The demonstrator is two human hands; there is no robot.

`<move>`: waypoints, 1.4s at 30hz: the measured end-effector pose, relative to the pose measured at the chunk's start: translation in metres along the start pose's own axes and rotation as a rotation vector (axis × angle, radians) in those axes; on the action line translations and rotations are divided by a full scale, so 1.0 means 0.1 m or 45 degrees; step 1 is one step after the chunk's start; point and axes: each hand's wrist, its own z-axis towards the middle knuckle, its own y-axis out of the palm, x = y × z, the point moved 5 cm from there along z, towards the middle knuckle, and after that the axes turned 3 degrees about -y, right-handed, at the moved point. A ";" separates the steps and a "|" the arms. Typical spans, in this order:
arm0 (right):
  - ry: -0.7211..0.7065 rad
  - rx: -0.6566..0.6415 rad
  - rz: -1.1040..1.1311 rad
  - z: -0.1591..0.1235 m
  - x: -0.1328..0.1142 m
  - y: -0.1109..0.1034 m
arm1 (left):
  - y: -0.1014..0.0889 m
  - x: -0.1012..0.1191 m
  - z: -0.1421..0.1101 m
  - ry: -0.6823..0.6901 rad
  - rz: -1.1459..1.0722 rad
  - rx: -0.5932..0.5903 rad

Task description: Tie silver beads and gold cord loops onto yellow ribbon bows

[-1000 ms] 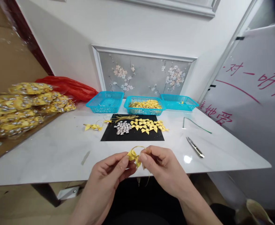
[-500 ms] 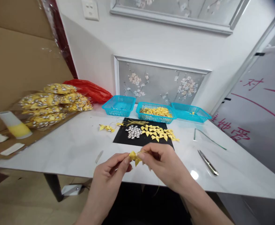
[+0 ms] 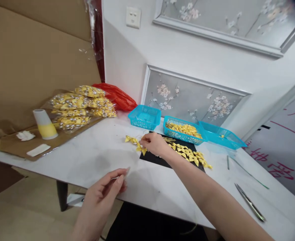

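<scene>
My right hand (image 3: 154, 144) reaches across the white table (image 3: 104, 157) with its fingers pinched on a small yellow ribbon bow (image 3: 141, 149). It holds the bow just beside a few finished yellow bows (image 3: 131, 140), at the left edge of the black mat (image 3: 159, 160). Nearer me, my left hand (image 3: 104, 190) rests at the table's front edge, fingers curled together; nothing shows in them. Loose yellow bows (image 3: 187, 154) lie scattered on the mat.
Three blue baskets (image 3: 144, 117) stand at the wall, the middle basket (image 3: 182, 132) full of yellow pieces. Bags of yellow bows (image 3: 79, 107) and a white-yellow cone (image 3: 45, 124) sit on cardboard at left. Snips (image 3: 250, 202) lie at right.
Both hands held the bow together before. Now my right hand has carried it forward and left to the finished bows, and my left hand has let go. The view swung left.
</scene>
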 end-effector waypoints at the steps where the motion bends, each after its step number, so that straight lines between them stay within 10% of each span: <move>1: 0.006 -0.021 -0.019 0.08 -0.01 0.05 | -0.04 -0.01 0.01 -0.009 -0.008 -0.006; 22: 0.065 -0.180 -0.344 0.73 0.09 0.28 | -0.12 -0.28 0.10 -0.160 -0.227 -0.131; 33: -0.050 -0.075 -0.507 0.97 -0.08 -0.10 | -0.14 -0.44 0.17 -0.113 -0.234 -0.209; 42: -0.083 -0.043 -0.532 1.16 0.09 0.17 | -0.11 -0.36 0.13 -0.140 -0.278 -0.154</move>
